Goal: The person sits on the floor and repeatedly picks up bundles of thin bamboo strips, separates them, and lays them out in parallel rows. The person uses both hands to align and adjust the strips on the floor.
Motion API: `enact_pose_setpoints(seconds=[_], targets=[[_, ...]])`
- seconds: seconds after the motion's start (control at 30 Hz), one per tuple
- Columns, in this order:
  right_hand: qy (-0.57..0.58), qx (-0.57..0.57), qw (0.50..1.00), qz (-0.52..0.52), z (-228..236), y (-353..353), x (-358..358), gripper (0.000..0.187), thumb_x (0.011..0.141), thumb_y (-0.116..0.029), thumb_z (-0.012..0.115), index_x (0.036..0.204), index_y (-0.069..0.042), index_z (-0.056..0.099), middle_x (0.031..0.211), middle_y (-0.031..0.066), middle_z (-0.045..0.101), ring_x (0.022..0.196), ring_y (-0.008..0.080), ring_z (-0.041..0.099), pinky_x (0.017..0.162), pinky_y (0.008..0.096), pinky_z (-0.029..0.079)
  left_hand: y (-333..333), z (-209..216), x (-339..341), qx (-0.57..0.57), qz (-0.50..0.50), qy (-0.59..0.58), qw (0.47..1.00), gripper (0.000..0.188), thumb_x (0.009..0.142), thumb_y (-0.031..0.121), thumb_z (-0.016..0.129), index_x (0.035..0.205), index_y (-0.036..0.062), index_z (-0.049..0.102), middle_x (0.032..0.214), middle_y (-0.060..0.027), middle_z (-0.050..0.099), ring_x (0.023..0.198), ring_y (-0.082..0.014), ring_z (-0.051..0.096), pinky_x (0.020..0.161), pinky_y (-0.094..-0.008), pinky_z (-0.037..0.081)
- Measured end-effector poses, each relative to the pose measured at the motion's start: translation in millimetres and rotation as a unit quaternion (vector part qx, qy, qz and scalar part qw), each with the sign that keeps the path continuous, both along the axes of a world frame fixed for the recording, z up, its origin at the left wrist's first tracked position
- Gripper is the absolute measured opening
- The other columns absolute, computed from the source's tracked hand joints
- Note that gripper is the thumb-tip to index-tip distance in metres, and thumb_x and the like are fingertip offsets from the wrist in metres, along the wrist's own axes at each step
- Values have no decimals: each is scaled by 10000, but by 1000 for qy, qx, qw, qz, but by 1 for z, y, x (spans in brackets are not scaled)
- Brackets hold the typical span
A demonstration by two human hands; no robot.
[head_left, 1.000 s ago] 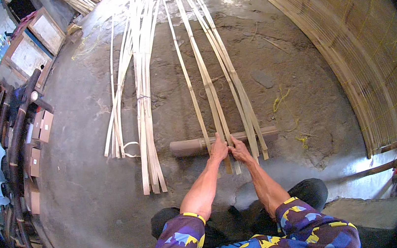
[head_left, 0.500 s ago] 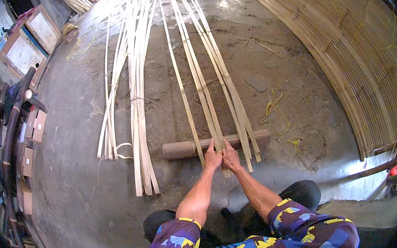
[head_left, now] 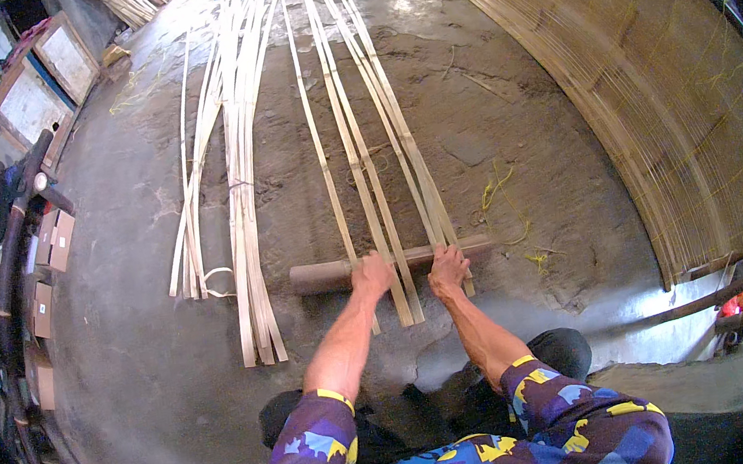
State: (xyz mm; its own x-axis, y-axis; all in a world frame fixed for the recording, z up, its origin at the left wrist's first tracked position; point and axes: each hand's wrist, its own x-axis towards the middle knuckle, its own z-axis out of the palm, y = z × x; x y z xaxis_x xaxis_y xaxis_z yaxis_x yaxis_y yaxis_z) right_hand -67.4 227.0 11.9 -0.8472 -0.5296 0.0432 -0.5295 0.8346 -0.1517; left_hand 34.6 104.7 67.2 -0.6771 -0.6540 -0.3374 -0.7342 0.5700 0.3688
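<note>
Head view: left hand (head_left: 373, 275) and right hand (head_left: 448, 271) flank two strips (head_left: 366, 158) crossing one pole (head_left: 322, 278), fingers' grip unclear.

No writing can be read — the pale marks (head_left: 43, 308) on the cardboard boxes (head_left: 63, 236) are too small.

A lane of floor (head_left: 285, 168) runs between the bundled strips (head_left: 246, 229) on the left and the loose strips (head_left: 414, 304) on the right, its near end mostly blocked by a crosswise brown log (head_left: 317, 278). Farther right, wider floor extends to the slatted mat (head_left: 598, 111).
</note>
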Motion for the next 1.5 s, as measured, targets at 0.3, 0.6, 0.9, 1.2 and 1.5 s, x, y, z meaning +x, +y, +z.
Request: enact_pose_setpoints(seconds=[0.3,0.6,0.9,1.2,1.5], targets=[[-480,-368,796,-33,13,-2,-3,273,835,-123,450,1078,-5,492,645,73,531,485,129,510,409,261,415,-33,18,-16,-85,-246,-5,965,659,731,386,547,1275,111,296,1345,-181,202,1250,-316,192,972,-493,238],[-152,-283,941,105,-19,16,5,266,850,-124,432,1096,-61,510,561,57,513,421,111,495,383,262,402,-19,-23,1,-78,-290,13,954,752,764,523,461,1329,117,176,1383,-143,113,1285,-299,73,1000,-523,146],[-173,-385,903,83,6,-34,1,313,834,-147,430,1088,26,492,741,150,589,629,213,584,575,307,453,-16,-37,1,-69,-284,25,956,857,700,536,534,1328,91,155,1379,-145,128,1280,-310,92,988,-526,174],[-262,-369,890,58,35,-65,32,372,833,-155,403,1180,-23,425,935,223,563,865,355,552,735,396,439,-21,-34,28,-67,-349,50,933,944,635,511,603,1329,71,138,1396,-130,91,1290,-302,65,1004,-506,142],[-311,-266,910,62,43,-51,16,353,840,-157,399,1155,-9,454,943,254,551,879,359,550,725,385,443,-9,-44,4,-68,-347,46,934,1006,580,522,638,1302,-6,178,1381,-152,135,1288,-294,82,1021,-466,134]])
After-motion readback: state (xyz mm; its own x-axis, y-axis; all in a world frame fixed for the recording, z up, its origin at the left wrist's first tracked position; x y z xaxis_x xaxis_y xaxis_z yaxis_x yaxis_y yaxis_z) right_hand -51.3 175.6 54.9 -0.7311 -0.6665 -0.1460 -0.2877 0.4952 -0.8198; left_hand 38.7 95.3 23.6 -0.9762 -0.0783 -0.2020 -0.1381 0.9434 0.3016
